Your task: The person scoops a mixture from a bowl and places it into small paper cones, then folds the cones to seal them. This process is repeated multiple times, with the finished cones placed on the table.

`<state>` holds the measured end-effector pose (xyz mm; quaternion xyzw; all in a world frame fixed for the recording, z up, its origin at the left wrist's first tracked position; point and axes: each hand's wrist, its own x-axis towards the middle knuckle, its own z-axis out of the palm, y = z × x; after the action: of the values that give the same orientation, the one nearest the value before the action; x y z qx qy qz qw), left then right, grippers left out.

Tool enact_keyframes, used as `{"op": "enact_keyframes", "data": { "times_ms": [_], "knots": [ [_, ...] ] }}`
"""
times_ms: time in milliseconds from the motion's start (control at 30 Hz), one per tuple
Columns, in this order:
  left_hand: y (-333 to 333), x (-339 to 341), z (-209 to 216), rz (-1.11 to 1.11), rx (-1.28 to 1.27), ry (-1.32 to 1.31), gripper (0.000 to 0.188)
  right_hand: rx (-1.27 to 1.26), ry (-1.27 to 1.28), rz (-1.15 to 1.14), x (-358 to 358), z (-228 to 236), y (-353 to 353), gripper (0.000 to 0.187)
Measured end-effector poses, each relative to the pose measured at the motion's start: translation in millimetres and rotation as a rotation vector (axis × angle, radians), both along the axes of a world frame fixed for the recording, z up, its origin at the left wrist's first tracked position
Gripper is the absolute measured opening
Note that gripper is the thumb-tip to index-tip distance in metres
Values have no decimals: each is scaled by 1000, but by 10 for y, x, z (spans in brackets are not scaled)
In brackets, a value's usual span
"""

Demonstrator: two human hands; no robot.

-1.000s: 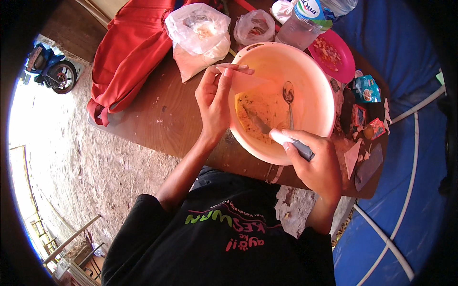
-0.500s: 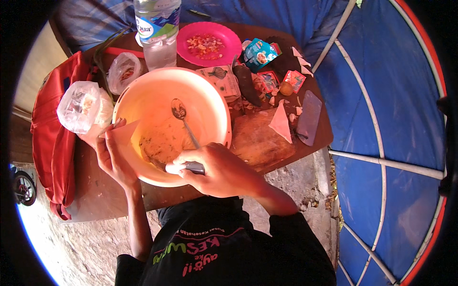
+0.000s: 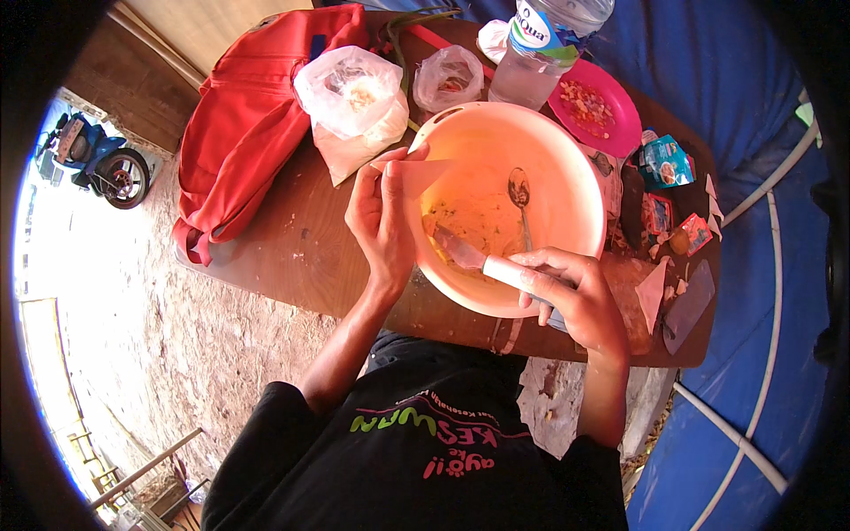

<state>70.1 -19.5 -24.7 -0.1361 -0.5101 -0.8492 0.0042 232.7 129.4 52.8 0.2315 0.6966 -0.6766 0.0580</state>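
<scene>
Head view: your right hand (image 3: 575,296) clenched round white knife handle (image 3: 509,270), blade inside peach bowl (image 3: 567,221) on mixture. Your left hand (image 3: 381,212) pinches bowl's near-left rim, thumb apparently inside. Spoon (image 3: 521,199) beyond fingers.

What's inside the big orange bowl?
Inside the bowl there is a metal spoon, some yellowish mush at the bottom, and the blade of a knife held by the right hand. What lies under the mush is hidden.
</scene>
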Motion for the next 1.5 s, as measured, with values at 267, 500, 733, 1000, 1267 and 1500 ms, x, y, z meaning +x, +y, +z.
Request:
{"op": "enact_keyframes", "data": {
  "times_ms": [267, 500, 733, 1000, 1267, 1500],
  "knots": [
    [-211, -41, 310, -48, -143, -108, 38, -79, 157, -263, 387, 123, 182, 33],
    [-50, 22, 547, -524, -131, -393, 42, -151, 362, -312, 535, 44, 96, 44],
    [34, 121, 547, -743, -104, -514, 40, 581, 292, -309, 471, 65, -92, 30],
    [28, 141, 521, -793, -76, -508, 39, 931, 410, -155, 433, 9, -68, 35],
    [-47, 148, 523, -775, -66, -559, 38, 1173, 323, -100, 466, -3, -76, 37],
    [-154, 6, 561, -642, -27, -536, 35, 1263, 256, -88, 522, 133, 93, 32]
  ]
}}
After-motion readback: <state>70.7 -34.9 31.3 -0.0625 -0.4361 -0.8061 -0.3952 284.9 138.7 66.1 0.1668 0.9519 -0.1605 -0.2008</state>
